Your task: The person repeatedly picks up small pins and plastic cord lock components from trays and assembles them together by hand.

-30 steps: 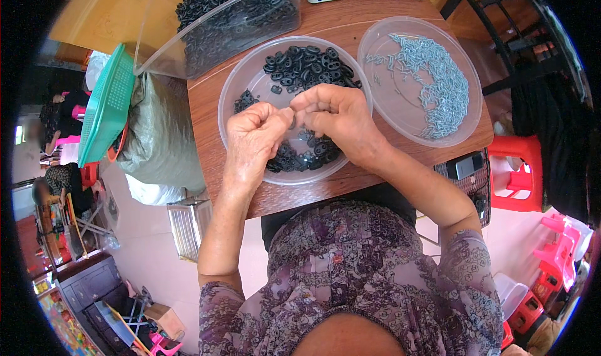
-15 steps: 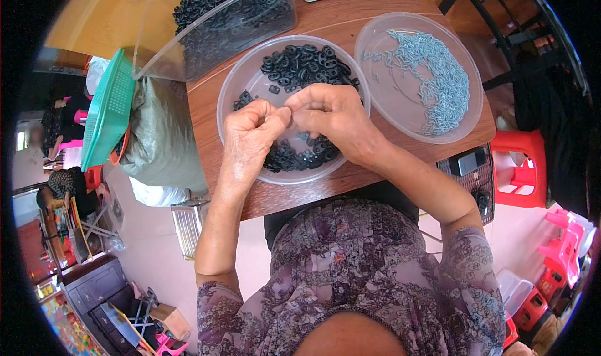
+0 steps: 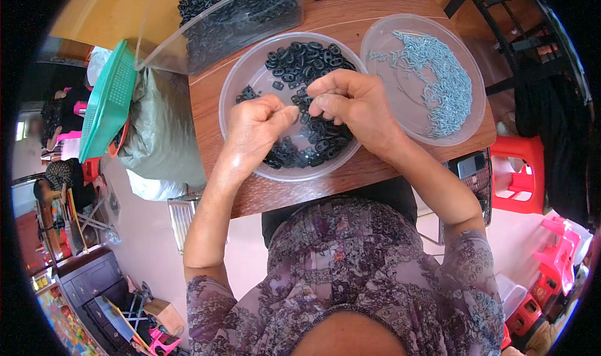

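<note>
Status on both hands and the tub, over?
Left hand, right hand: apart, above clear round tub. Fingers curled; anything held unclear. Black oval holed pieces inside, partly hidden by hands.

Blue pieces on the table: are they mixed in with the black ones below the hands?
No: the blue pieces lie in the right-hand tray, while those black pieces lie in a separate tub.
</note>
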A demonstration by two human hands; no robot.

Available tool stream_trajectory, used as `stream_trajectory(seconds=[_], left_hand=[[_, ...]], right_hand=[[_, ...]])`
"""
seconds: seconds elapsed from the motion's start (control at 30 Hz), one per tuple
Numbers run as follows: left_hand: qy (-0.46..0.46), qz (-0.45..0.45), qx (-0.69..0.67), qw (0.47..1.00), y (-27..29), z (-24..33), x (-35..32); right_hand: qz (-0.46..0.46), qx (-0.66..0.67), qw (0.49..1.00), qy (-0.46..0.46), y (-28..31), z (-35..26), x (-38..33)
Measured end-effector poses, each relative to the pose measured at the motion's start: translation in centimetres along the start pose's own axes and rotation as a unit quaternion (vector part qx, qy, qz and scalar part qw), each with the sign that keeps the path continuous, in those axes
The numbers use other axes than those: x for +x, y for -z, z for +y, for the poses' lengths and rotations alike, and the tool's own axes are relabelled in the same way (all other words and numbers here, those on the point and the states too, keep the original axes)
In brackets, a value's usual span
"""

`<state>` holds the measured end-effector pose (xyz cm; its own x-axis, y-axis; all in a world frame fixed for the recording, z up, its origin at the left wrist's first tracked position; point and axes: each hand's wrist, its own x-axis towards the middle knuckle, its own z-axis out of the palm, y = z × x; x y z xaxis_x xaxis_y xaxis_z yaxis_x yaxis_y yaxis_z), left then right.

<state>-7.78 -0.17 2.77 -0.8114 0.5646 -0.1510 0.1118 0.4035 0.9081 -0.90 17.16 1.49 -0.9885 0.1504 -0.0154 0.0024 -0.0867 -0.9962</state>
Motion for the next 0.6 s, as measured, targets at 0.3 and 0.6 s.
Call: stream_trajectory(seconds=[0.3, 0.6], left_hand=[[0.097, 0.025, -0.109, 0.989, 0.0, 1.1, -0.1], [0.164, -0.038, -0.514, 0.841, -1.9, 1.5, -1.8]], right_hand=[[-0.007, 0.083, 0.995, -0.062, -0.2, -0.2, -0.1], [0.072, 0.202, 0.977, 0.019, -3.2, -0.5, -0.8]])
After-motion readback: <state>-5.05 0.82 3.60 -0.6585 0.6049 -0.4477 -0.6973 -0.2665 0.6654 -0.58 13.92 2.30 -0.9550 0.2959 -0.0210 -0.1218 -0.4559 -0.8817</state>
